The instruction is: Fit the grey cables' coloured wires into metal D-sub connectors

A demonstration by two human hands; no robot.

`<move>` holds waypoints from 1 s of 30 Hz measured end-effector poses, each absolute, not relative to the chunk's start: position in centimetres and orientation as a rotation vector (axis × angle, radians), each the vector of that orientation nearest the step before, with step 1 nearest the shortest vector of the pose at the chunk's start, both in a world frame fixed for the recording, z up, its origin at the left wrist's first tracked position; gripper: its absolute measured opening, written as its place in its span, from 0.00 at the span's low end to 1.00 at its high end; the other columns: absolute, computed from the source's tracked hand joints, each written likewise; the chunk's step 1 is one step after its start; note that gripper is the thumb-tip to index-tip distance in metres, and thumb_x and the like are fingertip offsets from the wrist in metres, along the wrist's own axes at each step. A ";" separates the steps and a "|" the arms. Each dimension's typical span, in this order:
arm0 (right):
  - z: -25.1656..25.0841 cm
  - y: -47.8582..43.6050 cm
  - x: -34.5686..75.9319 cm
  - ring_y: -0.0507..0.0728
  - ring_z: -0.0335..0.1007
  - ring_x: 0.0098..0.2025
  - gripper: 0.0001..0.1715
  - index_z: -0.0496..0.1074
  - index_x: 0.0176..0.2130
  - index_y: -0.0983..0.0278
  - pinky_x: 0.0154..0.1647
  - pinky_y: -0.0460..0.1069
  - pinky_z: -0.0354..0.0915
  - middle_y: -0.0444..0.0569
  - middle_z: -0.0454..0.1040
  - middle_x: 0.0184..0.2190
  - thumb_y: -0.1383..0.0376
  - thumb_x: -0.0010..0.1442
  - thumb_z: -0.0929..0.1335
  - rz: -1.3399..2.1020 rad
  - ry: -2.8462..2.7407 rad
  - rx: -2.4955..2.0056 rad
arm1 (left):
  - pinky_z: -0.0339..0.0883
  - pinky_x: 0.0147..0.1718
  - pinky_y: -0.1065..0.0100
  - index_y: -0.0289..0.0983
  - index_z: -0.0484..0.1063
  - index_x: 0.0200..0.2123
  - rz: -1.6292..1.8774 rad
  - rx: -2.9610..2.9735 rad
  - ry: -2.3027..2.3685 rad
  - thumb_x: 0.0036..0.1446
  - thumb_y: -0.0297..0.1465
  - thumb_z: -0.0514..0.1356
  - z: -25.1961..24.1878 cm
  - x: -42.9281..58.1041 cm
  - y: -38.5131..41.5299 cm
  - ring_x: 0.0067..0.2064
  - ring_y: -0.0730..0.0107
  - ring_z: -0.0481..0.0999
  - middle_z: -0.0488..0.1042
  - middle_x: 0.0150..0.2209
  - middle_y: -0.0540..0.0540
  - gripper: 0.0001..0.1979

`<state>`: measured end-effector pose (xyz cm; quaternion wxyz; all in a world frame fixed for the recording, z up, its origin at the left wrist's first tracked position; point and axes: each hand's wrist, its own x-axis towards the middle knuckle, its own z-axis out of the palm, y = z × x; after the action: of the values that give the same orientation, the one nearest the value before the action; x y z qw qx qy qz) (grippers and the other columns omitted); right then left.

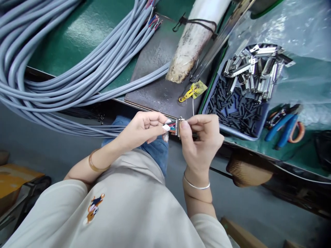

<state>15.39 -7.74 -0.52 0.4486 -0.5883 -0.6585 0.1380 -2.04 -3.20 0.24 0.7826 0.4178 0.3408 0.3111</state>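
Between thumb and fingers, my left hand [148,128] pinches the coloured wires [172,127] at the end of a grey cable [111,131]. That cable runs off to the left under the table edge. My right hand [200,134] grips a metal multi-pin connector [179,126] by its right side, with the pin row facing the wires. Wires and connector meet in front of my body, just off the table's front edge. Whether each wire is fixed to a pin is too small to tell.
A blue tray [254,135] at right holds metal connectors [258,69] and short black tubes [232,106]. Blue-handled cutters [281,129] lie beside it. A bundle of grey cables [85,79] covers the left. A white tube [196,38] and a yellow clip [188,93] rest on a dark board [152,86].
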 end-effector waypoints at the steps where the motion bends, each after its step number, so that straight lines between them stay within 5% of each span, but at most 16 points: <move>1: -0.5 -7.8 15.3 0.49 0.70 0.24 0.05 0.67 0.39 0.57 0.26 0.46 0.67 0.38 0.70 0.28 0.62 0.68 0.68 0.369 -1.626 -1.475 | 0.51 0.15 0.76 0.33 0.73 0.33 0.664 0.893 0.729 0.52 0.43 0.72 0.2 -2.1 -3.3 0.17 0.84 0.60 0.75 0.21 0.50 0.20; 11: 0.3 -7.3 15.0 0.49 0.68 0.15 0.11 0.59 0.37 0.56 0.13 0.44 0.59 0.32 0.71 0.20 0.57 0.69 0.66 1.016 -1.421 -1.315 | 0.65 0.23 0.79 0.33 0.75 0.36 0.726 1.045 0.649 0.54 0.38 0.73 0.2 -3.0 -4.6 0.25 0.81 0.72 0.79 0.29 0.47 0.15; 23: -0.3 -8.1 15.0 0.49 0.74 0.22 0.06 0.66 0.39 0.56 0.21 0.44 0.67 0.34 0.71 0.24 0.61 0.68 0.69 0.591 -1.497 -1.472 | 0.73 0.29 0.75 0.33 0.78 0.35 0.921 1.188 0.922 0.50 0.33 0.74 -0.8 -3.4 -5.9 0.27 0.78 0.74 0.78 0.30 0.50 0.12; 30: 0.8 -8.1 14.5 0.54 0.81 0.34 0.04 0.69 0.39 0.58 0.29 0.48 0.73 0.45 0.81 0.39 0.66 0.67 0.69 0.220 -1.375 -1.345 | 0.59 0.15 0.74 0.32 0.76 0.33 0.860 1.125 0.939 0.57 0.45 0.68 -0.3 -3.4 -5.5 0.17 0.81 0.65 0.74 0.22 0.50 0.19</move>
<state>14.47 -8.11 0.78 0.5671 -0.5721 -0.5850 0.0935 -3.45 -5.50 -0.33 0.6602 0.4974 0.4151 0.3800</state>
